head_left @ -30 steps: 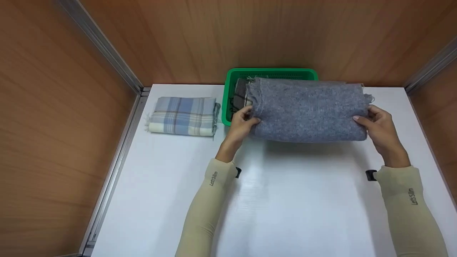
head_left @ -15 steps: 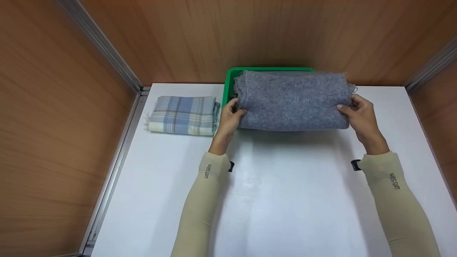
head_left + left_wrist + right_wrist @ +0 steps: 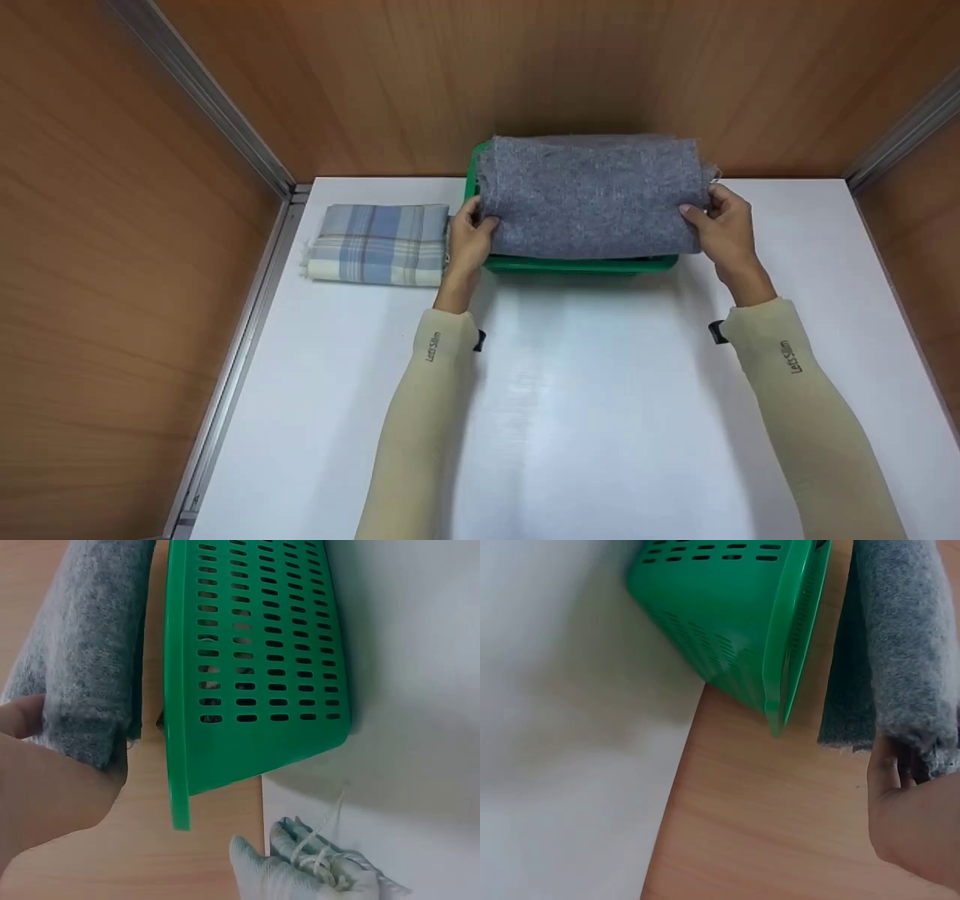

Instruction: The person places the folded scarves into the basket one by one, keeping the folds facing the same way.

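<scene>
Folded blue-grey blanket (image 3: 589, 201), pinched at opposite ends by the left hand (image 3: 470, 244) and right hand (image 3: 729, 232) above the green slotted basket (image 3: 585, 265), its frayed ends facing left and right, long axis parallel to the basket's length, apparently aligned but not yet set down; plaid blanket (image 3: 381, 244) left of the basket.

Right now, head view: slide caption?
Left hand and right hand hold gray cloth over the basket, plaid cloth beside the basket.
</scene>
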### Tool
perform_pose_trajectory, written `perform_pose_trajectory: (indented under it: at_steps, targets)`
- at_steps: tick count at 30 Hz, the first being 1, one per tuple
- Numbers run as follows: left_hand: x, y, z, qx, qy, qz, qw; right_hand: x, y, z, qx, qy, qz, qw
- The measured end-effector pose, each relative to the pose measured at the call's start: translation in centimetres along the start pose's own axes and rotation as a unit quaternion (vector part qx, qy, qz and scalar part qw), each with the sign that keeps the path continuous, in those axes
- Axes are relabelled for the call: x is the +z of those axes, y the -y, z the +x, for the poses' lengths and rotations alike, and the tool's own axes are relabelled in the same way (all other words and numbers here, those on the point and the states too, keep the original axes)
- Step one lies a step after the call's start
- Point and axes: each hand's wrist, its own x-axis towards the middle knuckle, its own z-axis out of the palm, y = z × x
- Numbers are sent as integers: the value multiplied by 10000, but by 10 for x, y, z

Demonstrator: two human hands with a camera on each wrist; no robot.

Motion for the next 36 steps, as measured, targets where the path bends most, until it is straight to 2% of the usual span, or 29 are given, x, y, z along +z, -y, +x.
perform_pose_trajectory:
  at_steps: [6,9,12,14,17,20,22,24,27,28,29,31,33,36]
  targets:
    - [8,-7,-6,-24,-353,198,9992,1,7,-1,147,-47,-16,9999]
    - [8,-3,-2,33,-442,347,9984,9,4,4,138,-82,-126,9998]
    - [9,1,1,95,-471,875,9950,17,-1,8,103,67,-750,9971]
    - [11,5,0,162,-488,1440,9882,21,-6,10,-7,227,-1316,9910]
    - [14,9,-5,473,-373,2386,9693,25,-15,10,-373,467,-2043,9771]
    - [18,11,-10,1008,-60,3308,9383,29,-21,6,-807,662,-2494,9627]
    - [22,11,-12,1284,210,3833,9144,33,-24,4,-1061,842,-2753,9518]
    - [25,11,-13,1345,440,4390,8873,37,-24,2,-1135,1098,-2942,9426]
    - [30,12,-14,1173,713,4995,8554,43,-25,1,-1127,1421,-3328,9254]
    - [31,12,-14,1083,782,5147,8469,44,-25,1,-1109,1506,-3476,9188]
    - [32,12,-14,996,834,5251,8411,45,-25,2,-1081,1575,-3623,9123]
    - [33,13,-14,871,889,5361,8349,48,-24,2,-975,1691,-3883,9006]
    - [33,14,-14,755,895,5399,8335,50,-22,4,-786,1846,-4032,8928]
    - [33,16,-13,626,893,5433,8324,53,-17,6,-466,2065,-4106,8869]
